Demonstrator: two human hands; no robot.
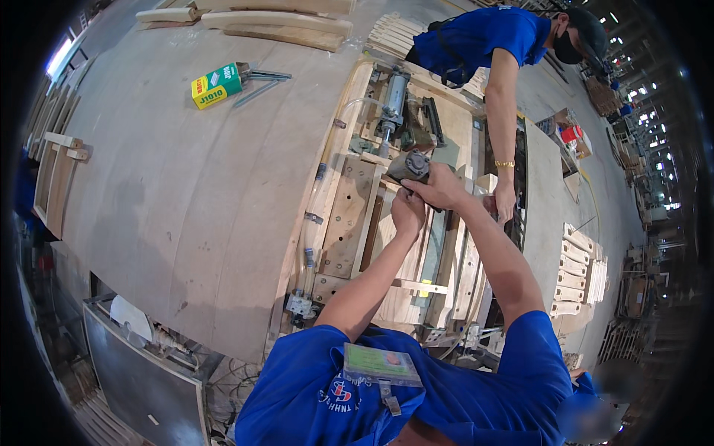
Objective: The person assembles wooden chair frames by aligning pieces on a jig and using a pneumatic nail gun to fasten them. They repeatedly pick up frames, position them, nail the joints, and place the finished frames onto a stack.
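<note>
Two bare hands, the left hand (408, 214) and the right hand (440, 187), meet at a dark tool (409, 166) above the middle of a wooden frame (346, 245). The tool is in the right hand: its fingers are bent and pinch the near part of the tool, and one of them reaches across to the left, along the near edge. The round end of the tool is beyond these fingers, turned upward, and it is not covered by them. The left hand is just below the tool, on the near side, with its fingers curled in; whether they press the tool or only stay beside it, I cannot tell. Farther than the tool, a metal cylinder (394, 100) lies along the frame, near but apart from both hands. To the right, a co-worker (483, 41) leans over the frame, and the co-worker's hand (505, 202), below a gold bracelet (504, 163), is near the right hand; what its fingers hold is not clear. On the table (201, 186) at the left, a green and yellow box (216, 85) lies with metal strips (259, 92) at its open end. Behind it, some wooden pieces (279, 24) lie near the far edge.
</note>
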